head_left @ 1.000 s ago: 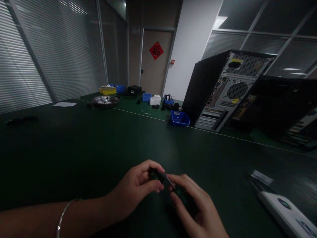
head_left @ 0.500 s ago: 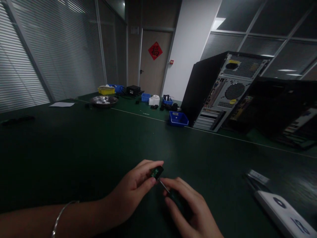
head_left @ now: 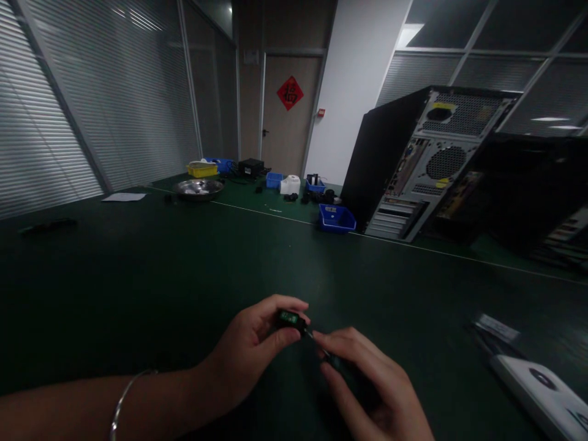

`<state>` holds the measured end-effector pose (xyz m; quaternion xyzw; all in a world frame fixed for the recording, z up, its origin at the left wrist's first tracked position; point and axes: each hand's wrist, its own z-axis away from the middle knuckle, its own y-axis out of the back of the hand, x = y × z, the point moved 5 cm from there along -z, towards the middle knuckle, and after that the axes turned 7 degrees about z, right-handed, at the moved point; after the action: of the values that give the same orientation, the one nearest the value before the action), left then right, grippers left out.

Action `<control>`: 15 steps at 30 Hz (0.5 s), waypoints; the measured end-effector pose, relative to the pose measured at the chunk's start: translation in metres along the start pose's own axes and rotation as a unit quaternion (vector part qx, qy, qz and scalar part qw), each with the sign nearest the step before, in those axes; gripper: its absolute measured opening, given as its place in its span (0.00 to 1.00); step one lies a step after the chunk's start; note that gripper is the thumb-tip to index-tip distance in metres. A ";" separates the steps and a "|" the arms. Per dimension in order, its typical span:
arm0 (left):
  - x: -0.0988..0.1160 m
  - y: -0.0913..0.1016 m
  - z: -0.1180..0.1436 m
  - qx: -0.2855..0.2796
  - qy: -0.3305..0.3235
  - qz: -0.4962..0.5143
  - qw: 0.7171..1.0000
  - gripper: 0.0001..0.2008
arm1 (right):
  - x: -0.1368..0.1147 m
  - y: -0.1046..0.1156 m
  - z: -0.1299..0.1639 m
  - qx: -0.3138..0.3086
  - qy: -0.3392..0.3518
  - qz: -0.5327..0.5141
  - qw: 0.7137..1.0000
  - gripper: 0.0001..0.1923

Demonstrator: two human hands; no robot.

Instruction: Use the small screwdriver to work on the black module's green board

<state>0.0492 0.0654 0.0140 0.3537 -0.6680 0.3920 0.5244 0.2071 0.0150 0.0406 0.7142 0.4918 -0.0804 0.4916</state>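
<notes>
Fingertips of the left hand [head_left: 250,355] are pinching a small green part [head_left: 289,318] just above the dark table [head_left: 138,275]. Since a moment ago it has been turning flatter, top face up. The right hand [head_left: 367,392], curled closed around a thin screwdriver [head_left: 321,350], is bringing its tip against the part's edge.
</notes>
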 end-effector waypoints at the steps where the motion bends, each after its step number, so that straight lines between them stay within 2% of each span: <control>1: 0.000 0.001 0.000 0.001 -0.004 -0.007 1.000 0.11 | 0.000 0.000 0.000 0.002 0.000 0.002 1.000 0.22; 3: 0.003 0.001 0.001 -0.001 -0.029 -0.031 0.999 0.08 | 0.000 0.001 0.000 0.007 0.004 0.002 1.000 0.21; 7: 0.007 0.001 0.002 -0.010 -0.076 -0.069 0.995 0.10 | 0.001 0.000 0.000 -0.001 0.004 0.003 1.000 0.22; 15: 0.006 0.002 0.001 -0.009 -0.073 -0.063 0.995 0.11 | 0.000 0.001 0.002 -0.016 -0.011 0.017 1.000 0.18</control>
<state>0.0464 0.0651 0.0194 0.4180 -0.6842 0.3257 0.5010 0.2089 0.0135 0.0403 0.7135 0.4751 -0.0718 0.5100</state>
